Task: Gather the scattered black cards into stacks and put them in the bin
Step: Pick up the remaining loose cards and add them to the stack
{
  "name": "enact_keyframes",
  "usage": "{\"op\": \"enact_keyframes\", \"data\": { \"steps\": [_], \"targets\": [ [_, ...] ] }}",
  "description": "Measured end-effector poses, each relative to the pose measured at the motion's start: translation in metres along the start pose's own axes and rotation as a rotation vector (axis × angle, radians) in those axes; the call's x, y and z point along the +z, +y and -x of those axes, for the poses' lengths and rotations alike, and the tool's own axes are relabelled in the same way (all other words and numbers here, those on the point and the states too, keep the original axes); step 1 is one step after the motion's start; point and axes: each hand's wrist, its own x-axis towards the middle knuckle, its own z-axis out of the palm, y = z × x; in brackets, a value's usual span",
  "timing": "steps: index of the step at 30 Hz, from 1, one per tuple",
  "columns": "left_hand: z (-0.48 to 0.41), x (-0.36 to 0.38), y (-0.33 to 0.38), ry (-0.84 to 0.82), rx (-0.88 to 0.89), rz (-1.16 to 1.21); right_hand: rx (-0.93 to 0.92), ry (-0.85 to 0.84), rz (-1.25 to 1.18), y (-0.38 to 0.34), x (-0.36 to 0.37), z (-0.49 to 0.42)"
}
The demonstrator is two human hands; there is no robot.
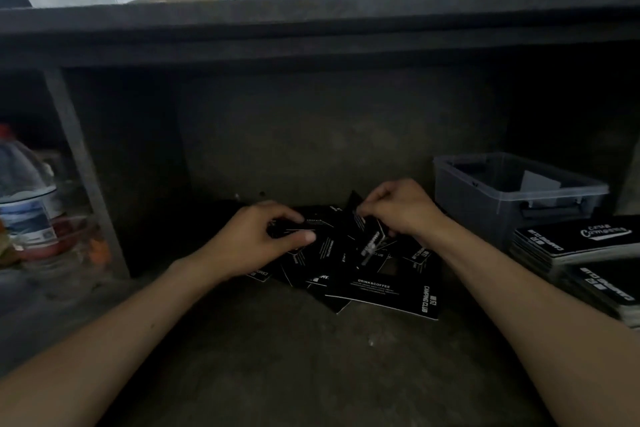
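Past our forearms (pixel 104 340), left hand (pixel 256 239) and right hand (pixel 401 208) pinch black cards (pixel 381 291); clear bin (pixel 467 215) lies beside the right.

- Black cards (pixel 367 284), white print: heaped loose and overlapping mid-floor, near the back wall; a few gripped in left hand (pixel 263 236), one tilted up, pinched in right hand (pixel 398 208).
- Neat stacks (pixel 571 243): flat at the floor's right edge, just in front of the bin.
- Bin (pixel 464 204): clear plastic, lidless, upright, back right.
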Motion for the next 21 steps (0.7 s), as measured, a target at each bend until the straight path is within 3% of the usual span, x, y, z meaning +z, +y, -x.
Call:
{"op": "enact_keyframes", "data": {
  "steps": [3,7,10,13,16,18,21],
  "targets": [
    [0.005,0.011,0.024,-0.001,0.049,0.092,0.099,-0.067,-0.320,-0.017,0.014,0.016],
    [0.004,0.022,0.033,0.025,0.124,0.095,0.113,-0.202,-0.379,-0.029,0.029,0.029],
    [-0.003,0.010,0.012,0.153,0.021,0.137,0.102,-0.237,-0.457,-0.032,0.014,0.026],
    [-0.005,0.000,-0.011,0.080,-0.199,0.295,-0.017,-0.266,-0.170,-0.026,-0.012,0.022],
    [-0.004,-0.001,-0.022,-0.041,-0.363,0.295,-0.010,-0.634,0.328,-0.021,-0.029,0.027],
    [-0.006,-0.001,-0.023,-0.056,-0.341,0.336,0.023,-0.758,0.602,-0.020,-0.029,0.031],
    [-0.006,-0.004,-0.015,-0.088,-0.280,0.305,0.013,-0.749,0.686,-0.020,-0.022,0.031]
  ]
}}
